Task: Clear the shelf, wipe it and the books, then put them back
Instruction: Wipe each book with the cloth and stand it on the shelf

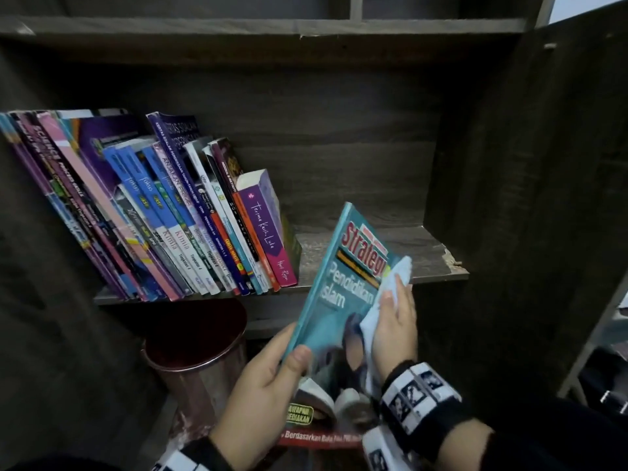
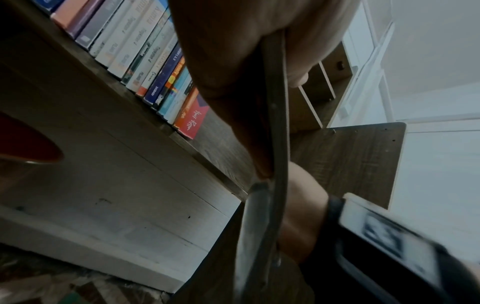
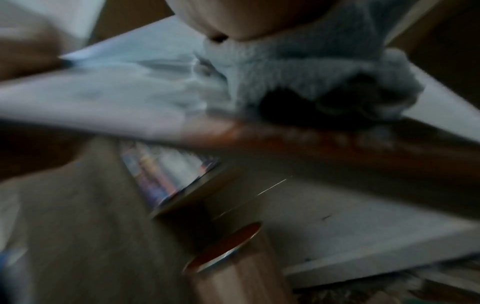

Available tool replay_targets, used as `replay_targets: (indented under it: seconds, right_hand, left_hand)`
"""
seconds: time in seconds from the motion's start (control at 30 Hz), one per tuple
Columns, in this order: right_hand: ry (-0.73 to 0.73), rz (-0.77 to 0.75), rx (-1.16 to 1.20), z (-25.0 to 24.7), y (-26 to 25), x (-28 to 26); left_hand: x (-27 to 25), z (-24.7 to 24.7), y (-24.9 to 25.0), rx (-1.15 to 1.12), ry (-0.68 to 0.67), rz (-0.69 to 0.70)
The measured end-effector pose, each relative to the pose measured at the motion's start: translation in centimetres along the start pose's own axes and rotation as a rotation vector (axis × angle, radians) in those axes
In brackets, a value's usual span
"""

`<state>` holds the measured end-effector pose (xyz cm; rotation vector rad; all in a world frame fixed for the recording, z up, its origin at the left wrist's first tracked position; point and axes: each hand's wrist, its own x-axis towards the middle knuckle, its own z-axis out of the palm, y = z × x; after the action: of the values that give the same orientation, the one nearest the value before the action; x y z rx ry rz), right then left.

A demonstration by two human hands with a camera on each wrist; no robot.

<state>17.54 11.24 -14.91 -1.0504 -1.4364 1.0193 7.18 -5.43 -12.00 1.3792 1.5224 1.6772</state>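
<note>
Left hand: The left hand (image 1: pixel 268 379) is gripping the teal book (image 1: pixel 343 294) at its lower spine edge, thumb on the cover, fingers curled behind.
Right hand: The right hand (image 1: pixel 397 321) is pressing a pale cloth (image 1: pixel 394 283) against the cover's right side; the fingers are lying fairly flat over it.
Book position: It is being held tilted in front of the shelf (image 1: pixel 373 253), clear of the board.
Shelf: A leaning row of books (image 1: pixel 163 215) is occupying the left half; the right half is bare.
Below: A copper bin (image 1: pixel 200 345) is standing under the shelf.
Risk: Wiping pressure is acting on a one-edge grip; the book could be twisting loose and dropping toward the bin.
Risk: The leaning row is lacking side support and could be sliding flat.
</note>
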Motion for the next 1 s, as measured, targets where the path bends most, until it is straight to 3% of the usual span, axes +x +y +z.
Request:
replay_targets:
  seconds: [0.03,0.13,0.23,0.3,0.43,0.53,0.7,0.77,0.87,1.0]
  right_hand:
    - [-0.040,-0.059,-0.035,0.7,0.2,-1.4]
    - [-0.222,-0.439,-0.163,2.2,-0.3,-7.0]
    - [-0.268,-0.579,-0.188,1.5,-2.0,-7.3]
    - [-0.168,-0.513,-0.128,0.9,-2.3,-4.4]
    - [0.029,-0.136,0.043,-0.5,-1.5,0.1]
    - [-0.163,0.039,0.145,1.3,-0.8,-2.0]
    - [-0.598,-0.136,0.235,2.1,-3.2,-8.0]
    - [-0.614,-0.223,0.330,1.6,-5.0,-8.0]
    - [-0.597,-0.171,0.494,0.2,-6.9,-6.8]
    - [-0.466,-0.237,0.431,-0.9,-7.7,-5.8]
  left_hand:
    - [0.1,-0.2,-0.1,-0.013,0.015,0.008]
    - [0.2,-0.3,-0.5,-0.031,0.029,-0.010]
    - [-0.1,0.1,-0.6,-0.026,-0.032,-0.011]
    - [-0.3,0.3,-0.4,-0.015,-0.069,0.000]
    - [-0.1,0.3,0.3,-0.025,-0.070,0.031]
    - [0.2,-0.1,0.5,-0.070,0.049,0.095]
    - [0.7,-0.9,0.2,-0.134,0.063,0.156]
    - [0.4,-0.4,0.1,-0.048,0.017,0.164]
    - [0.1,0.1,0.0,0.011,-0.048,0.101]
    - [1.3,-0.8,0.4,0.012,-0.119,0.086]
